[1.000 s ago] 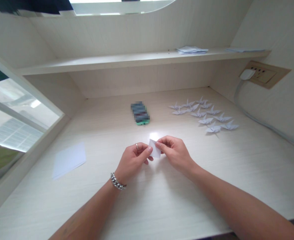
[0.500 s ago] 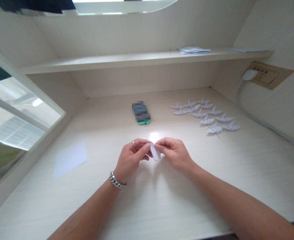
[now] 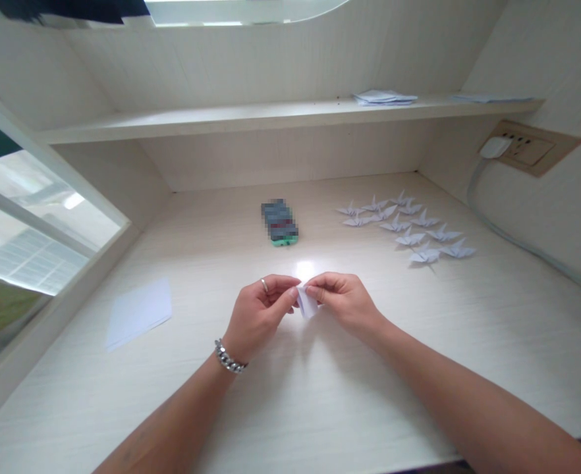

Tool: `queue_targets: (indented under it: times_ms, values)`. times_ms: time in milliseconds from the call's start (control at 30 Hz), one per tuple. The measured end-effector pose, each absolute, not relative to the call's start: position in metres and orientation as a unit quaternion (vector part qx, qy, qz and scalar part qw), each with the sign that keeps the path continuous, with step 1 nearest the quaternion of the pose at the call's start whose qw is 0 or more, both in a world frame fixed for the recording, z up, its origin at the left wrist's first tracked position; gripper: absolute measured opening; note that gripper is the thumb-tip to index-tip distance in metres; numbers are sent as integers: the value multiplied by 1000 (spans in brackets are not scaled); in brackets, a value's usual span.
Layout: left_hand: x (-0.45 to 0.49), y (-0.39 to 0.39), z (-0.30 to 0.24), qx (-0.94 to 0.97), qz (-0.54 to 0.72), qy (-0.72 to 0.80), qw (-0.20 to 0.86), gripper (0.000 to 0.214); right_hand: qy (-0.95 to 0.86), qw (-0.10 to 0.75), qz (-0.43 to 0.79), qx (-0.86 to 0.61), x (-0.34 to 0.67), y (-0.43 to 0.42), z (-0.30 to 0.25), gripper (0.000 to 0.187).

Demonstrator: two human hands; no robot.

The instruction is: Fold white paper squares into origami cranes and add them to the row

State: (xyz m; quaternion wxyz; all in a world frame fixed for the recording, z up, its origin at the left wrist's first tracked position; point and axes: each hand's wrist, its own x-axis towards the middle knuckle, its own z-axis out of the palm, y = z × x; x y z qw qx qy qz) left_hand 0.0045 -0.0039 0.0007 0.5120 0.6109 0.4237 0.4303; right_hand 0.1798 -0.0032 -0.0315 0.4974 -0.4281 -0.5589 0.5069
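Note:
A small folded piece of white paper [image 3: 308, 305] is held between my two hands, just over the desk. My left hand [image 3: 262, 306], with a ring and a chain bracelet at the wrist, pinches its left upper edge between thumb and fingers. On the other side, my right hand [image 3: 344, 299] pinches the upper right edge the same way. The fingertips partly cover the paper's top, so its exact folds are hard to make out. Several white paper cranes [image 3: 409, 238] stand in a group at the back right of the desk.
A stack of white paper sheets [image 3: 139, 313] lies on the left. Behind my hands is a blurred phone-like object [image 3: 280, 224] with a green edge. Folded papers [image 3: 385, 99] rest on the shelf [image 3: 231, 118]. A cable [image 3: 532, 247] runs down from the wall socket [image 3: 532, 151].
Both hands stay in nearly the same spot. The folded paper has shifted slightly in the fingers, and its side face is turned a little differently.

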Motion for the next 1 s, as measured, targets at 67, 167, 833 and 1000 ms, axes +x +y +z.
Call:
queue_targets:
  times_ms: [67, 167, 833, 1000]
  values:
    - [4, -5, 1, 633, 420, 423, 494, 17, -569, 495, 498, -427, 180, -4, -32, 8]
    - [3, -6, 1, 656, 406, 432, 468, 15, -568, 496, 499, -427, 180, -4, -31, 8]
    - [4, -2, -12, 645, 389, 385, 534, 35, -541, 485, 528, -439, 180, -6, -27, 21]
    - [4, -1, -12, 632, 395, 392, 538, 31, -509, 490, 555, -439, 182, -4, -25, 22]
